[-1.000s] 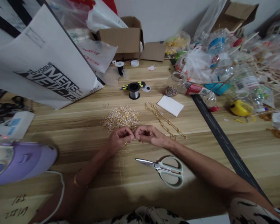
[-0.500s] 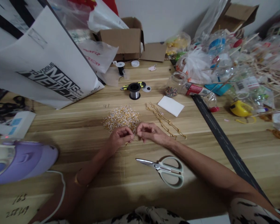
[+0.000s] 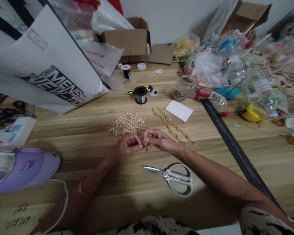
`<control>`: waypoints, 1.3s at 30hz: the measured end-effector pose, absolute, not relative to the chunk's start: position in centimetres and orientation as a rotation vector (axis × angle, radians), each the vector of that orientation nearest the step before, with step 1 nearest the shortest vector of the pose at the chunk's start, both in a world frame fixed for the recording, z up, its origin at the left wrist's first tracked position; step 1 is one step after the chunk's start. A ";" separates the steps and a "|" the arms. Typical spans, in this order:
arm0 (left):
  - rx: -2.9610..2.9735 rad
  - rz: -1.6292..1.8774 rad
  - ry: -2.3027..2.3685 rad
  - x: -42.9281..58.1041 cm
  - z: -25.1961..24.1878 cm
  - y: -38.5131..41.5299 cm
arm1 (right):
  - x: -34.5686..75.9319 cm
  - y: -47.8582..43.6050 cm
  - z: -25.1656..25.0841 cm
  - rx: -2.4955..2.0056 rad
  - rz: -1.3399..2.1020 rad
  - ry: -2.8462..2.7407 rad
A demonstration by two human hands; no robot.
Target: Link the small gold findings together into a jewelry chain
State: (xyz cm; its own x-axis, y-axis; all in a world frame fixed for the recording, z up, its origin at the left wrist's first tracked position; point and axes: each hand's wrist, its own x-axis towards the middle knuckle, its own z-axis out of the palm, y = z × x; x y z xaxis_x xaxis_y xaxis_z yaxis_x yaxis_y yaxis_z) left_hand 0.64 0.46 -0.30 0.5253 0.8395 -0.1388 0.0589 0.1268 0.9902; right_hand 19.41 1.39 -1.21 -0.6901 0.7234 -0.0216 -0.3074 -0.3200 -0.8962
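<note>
My left hand (image 3: pixel 129 145) and my right hand (image 3: pixel 156 140) meet fingertip to fingertip at the near edge of a heap of small gold and silver links (image 3: pixel 127 123). Both hands are pinched closed; whatever lies between the fingers is too small to make out. Just right of the heap, a gold chain (image 3: pixel 172 129) lies in two strands, its near end close to my right wrist. Scissors (image 3: pixel 170 178) with pale handles rest on the wooden table below my hands, blades pointing left.
Beyond the heap stand a spool of silver wire (image 3: pixel 140 95), a jar of beads (image 3: pixel 183 88) and a white card (image 3: pixel 179 111). A purple appliance (image 3: pixel 31 166) with a white cord sits at left, below a large paper bag (image 3: pixel 54 65). Plastic bottles (image 3: pixel 231 65) and sticks crowd the right.
My left hand has shifted slightly right, so its fingertips now touch those of my right hand. The small gold piece seen below the left fingertips no longer shows.
</note>
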 end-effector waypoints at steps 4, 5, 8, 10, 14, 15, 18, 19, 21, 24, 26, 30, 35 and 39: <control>1.348 0.671 0.807 0.5 -0.5 0.5 | 19.5 1.3 -0.7 -0.573 2.053 -1.330; 1.355 0.669 0.799 0.4 -0.5 0.4 | 19.5 1.3 -0.6 -0.569 2.053 -1.347; 1.366 0.653 0.792 0.4 -0.6 0.5 | 19.6 1.4 -0.5 -0.544 2.045 -1.383; 1.365 0.647 0.786 0.3 -0.7 0.5 | 19.6 1.4 -0.5 -0.533 2.034 -1.401; 1.365 0.644 0.786 0.2 -0.9 0.4 | 19.6 1.4 -0.6 -0.544 2.030 -1.418; 1.363 0.637 0.797 0.2 -0.9 0.4 | 19.6 1.4 -0.6 -0.546 2.028 -1.417; 1.373 0.625 0.873 0.2 -0.7 0.3 | 19.6 1.5 -0.6 -0.568 2.010 -1.419; 1.381 0.627 0.907 0.3 -0.6 0.3 | 19.6 1.5 -0.5 -0.587 2.002 -1.415; 1.397 0.651 0.966 0.4 -0.4 0.3 | 19.7 1.6 -0.4 -0.635 1.988 -1.398; 1.392 0.676 1.010 0.6 0.0 0.4 | 19.7 1.6 -0.4 -0.690 1.967 -1.355; 1.380 0.687 1.035 0.6 0.1 0.5 | 19.6 1.6 -0.5 -0.717 1.943 -1.357; 1.392 0.753 1.083 0.7 0.0 0.4 | 19.2 1.3 -0.7 -0.787 1.847 -1.452; 1.614 0.820 1.125 1.1 -0.5 -0.1 | 18.8 0.6 -0.8 -0.910 1.551 -1.728; 1.834 0.782 1.239 1.4 -0.3 -0.5 | 18.9 0.1 -0.5 -0.969 1.202 -1.987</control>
